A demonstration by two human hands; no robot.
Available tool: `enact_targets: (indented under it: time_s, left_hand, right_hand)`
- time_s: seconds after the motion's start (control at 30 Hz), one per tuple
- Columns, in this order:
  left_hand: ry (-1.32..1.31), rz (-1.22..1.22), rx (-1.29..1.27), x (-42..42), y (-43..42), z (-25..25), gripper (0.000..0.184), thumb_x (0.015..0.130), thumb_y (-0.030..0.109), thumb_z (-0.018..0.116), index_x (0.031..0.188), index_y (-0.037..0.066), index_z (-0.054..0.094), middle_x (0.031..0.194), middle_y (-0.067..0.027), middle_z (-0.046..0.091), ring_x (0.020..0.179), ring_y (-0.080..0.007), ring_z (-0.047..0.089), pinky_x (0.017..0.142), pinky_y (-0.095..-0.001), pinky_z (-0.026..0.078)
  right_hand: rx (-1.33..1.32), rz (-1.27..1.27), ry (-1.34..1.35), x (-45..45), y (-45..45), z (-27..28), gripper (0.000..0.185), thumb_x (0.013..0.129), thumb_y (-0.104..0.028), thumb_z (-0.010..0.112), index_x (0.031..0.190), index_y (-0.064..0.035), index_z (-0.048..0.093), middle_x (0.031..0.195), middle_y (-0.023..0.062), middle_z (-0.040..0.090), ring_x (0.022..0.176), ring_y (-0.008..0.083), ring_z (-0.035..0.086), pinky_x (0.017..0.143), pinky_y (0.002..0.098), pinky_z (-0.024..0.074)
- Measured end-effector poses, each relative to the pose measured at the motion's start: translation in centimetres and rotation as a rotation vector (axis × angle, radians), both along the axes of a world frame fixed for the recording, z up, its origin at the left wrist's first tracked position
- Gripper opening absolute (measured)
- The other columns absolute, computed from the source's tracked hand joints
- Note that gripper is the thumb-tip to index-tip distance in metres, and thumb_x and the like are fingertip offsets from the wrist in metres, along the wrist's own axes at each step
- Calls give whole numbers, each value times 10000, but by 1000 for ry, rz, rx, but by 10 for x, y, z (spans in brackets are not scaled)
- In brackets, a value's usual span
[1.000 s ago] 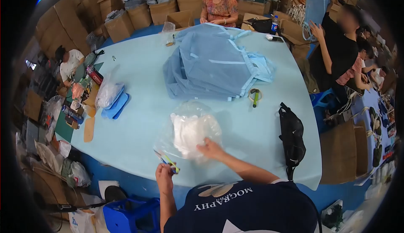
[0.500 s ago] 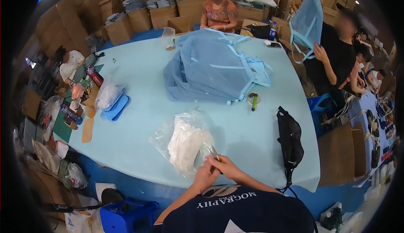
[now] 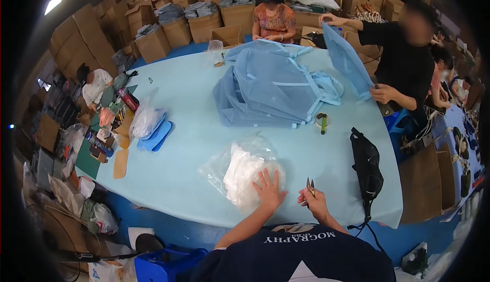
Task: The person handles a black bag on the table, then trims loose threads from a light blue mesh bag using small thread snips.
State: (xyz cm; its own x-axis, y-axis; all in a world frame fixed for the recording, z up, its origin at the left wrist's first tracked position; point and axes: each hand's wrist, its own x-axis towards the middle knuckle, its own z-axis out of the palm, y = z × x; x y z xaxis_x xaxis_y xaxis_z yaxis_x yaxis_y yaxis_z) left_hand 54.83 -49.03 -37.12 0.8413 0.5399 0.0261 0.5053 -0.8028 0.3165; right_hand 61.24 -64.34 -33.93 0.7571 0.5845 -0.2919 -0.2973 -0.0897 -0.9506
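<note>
At lower centre, our left hand (image 3: 269,191) lies on the plastic bag (image 3: 240,167), fingers apart. Our right hand (image 3: 315,203) has its fingers clamped on scissors (image 3: 310,185).

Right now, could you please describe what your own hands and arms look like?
My left hand and right hand are ungloved. My forearms are uncovered, with no watch visible. I'm wearing a dark navy shirt with white lettering.

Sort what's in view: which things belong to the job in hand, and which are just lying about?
In use:
- clear bag with white contents, under the left hand
- scissors, in the right hand

Apparently just lying about:
- black waist bag
- green tool
</note>
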Motion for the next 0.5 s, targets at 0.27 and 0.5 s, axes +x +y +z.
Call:
enact_targets:
  time_s: [0.27,0.5]
  left_hand:
    - [-131,-159,273,-61,81,-55,564,707,116,532,1250,193,400,1364,-112,277,1264,-292,250,955,-579,193]
    - [-200,-44,154,-125,199,-43,404,731,34,440,1117,141,494,1279,-84,407,1233,-227,319,967,-491,255]
  right_hand:
    - [-127,26,-27,-30,0,-10,281,840,-258,519,868,14,583,717,70,607,662,131,593,568,250,467]
    - [-264,71,-79,-41,16,-13,265,824,-253,537,838,5,596,707,66,614,641,125,595,555,244,459]
